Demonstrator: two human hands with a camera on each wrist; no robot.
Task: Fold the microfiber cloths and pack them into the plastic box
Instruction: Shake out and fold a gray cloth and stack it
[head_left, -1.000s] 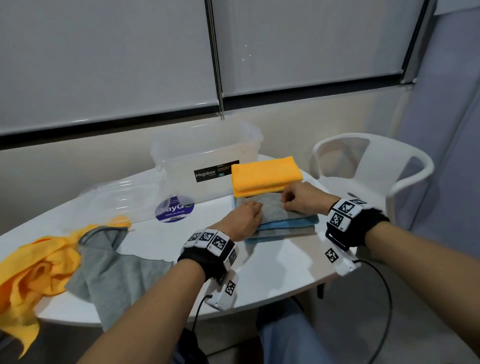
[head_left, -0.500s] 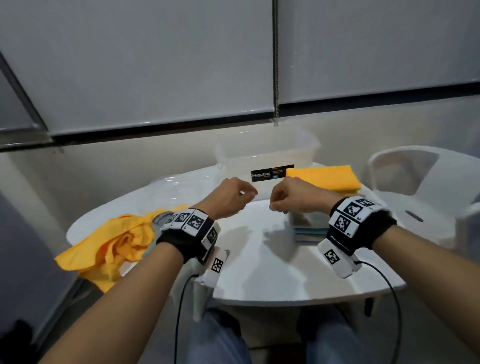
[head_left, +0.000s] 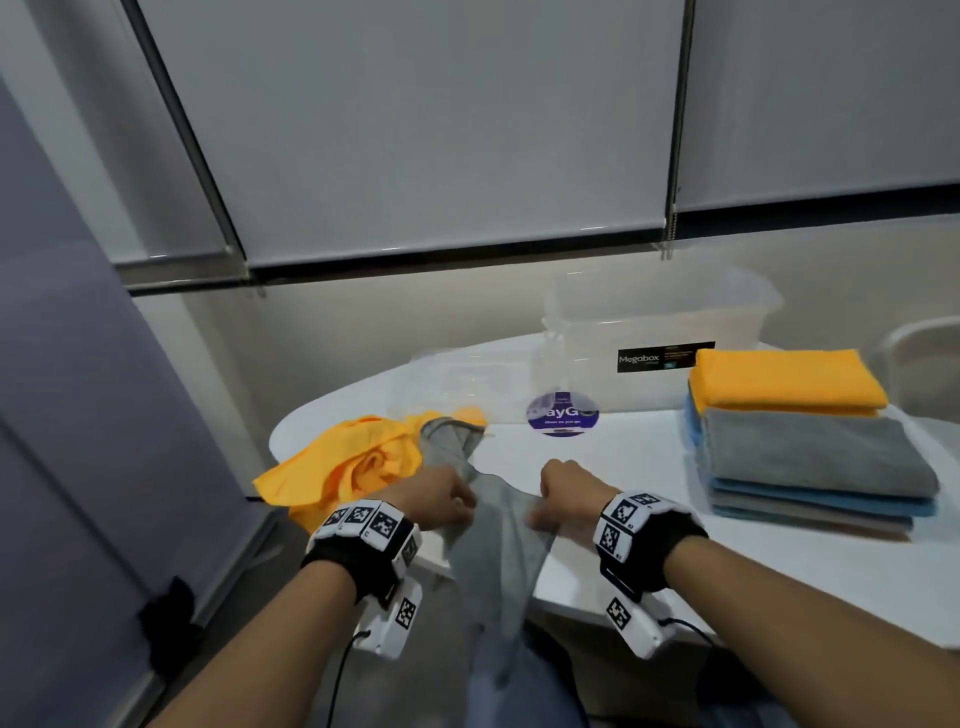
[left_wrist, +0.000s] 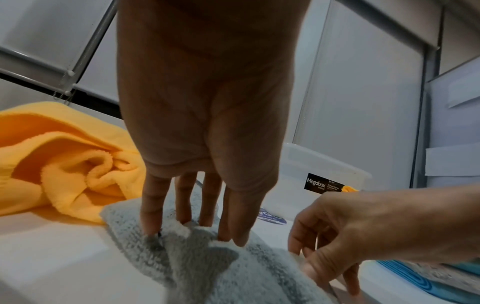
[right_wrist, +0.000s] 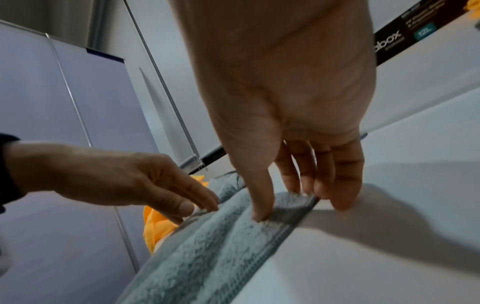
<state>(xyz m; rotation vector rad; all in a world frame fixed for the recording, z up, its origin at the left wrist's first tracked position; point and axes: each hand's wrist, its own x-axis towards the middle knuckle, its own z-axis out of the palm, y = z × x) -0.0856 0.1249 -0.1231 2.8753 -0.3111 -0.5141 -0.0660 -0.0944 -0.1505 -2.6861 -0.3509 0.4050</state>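
Note:
An unfolded grey cloth (head_left: 493, 545) lies across the near table edge and hangs down over it. My left hand (head_left: 457, 506) pinches its left side, thumb and fingers (left_wrist: 153, 214) gathering a fold. My right hand (head_left: 540, 512) pinches its right hem, thumb on top and fingers (right_wrist: 337, 193) behind the edge. A crumpled orange cloth (head_left: 353, 467) lies just left of it. A stack of folded cloths (head_left: 810, 457), orange, grey and blue, stands on the right. The clear plastic box (head_left: 660, 332) with a black Megabox label stands at the back; I see nothing inside it.
The clear box lid (head_left: 457, 379) lies flat left of the box. A round purple sticker (head_left: 563, 415) is on the white table (head_left: 779, 561). A white chair (head_left: 924, 353) stands at the far right. Wall and blinds close the far side.
Both hands left the folded stack, rose, moved left and took hold of the loose grey cloth. The head view swung left, so the stack now sits at the right.

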